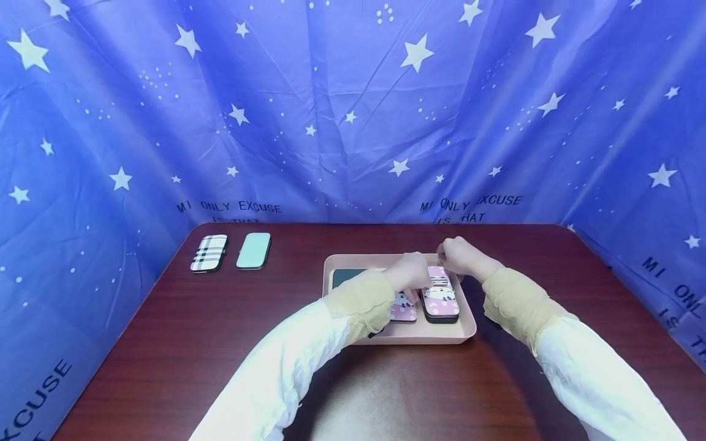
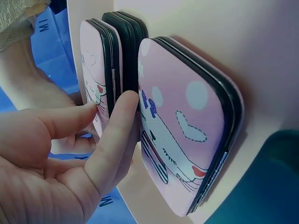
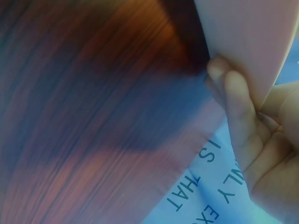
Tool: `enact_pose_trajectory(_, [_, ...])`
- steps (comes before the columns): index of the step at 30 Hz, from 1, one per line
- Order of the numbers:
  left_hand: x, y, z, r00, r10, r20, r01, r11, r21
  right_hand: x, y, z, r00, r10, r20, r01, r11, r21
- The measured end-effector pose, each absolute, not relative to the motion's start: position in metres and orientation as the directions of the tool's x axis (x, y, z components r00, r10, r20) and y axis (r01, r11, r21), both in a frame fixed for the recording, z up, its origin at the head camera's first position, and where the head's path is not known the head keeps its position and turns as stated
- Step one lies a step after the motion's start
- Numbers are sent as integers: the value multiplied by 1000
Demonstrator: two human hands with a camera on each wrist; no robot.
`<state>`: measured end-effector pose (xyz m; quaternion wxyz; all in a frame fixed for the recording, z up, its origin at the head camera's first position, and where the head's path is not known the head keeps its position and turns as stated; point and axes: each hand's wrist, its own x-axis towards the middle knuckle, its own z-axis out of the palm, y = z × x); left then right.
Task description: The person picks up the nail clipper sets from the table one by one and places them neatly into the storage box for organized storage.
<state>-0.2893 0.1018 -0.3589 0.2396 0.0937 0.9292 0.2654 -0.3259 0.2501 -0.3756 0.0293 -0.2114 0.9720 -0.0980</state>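
Blue curtain (image 1: 331,153) (starred), black lettering (image 1: 499,200); reddish-brown table (image 1: 176,343)

Both forearms (image 1: 292,355) reach forward, left hand (image 2: 70,163) extending its fingers, right hand (image 3: 261,151) apparently pinching.

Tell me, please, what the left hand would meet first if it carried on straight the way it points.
Going by the head view, the left hand would most likely meet the right-hand pink case in the tray first; depth is unclear, so the two may be touching.
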Motion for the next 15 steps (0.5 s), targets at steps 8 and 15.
enact_pose_trajectory(8, [-288, 93, -354, -867, 310, -390, 16, 800, 600, -326, 249, -376, -907, -422, -9, -410, 886, -214])
enact_pose_trajectory(15, [-285, 84, -339, -871, 342, -354, 66, 793, 605, -326, 250, -377, -907, -422, 6, -414, 886, -209])
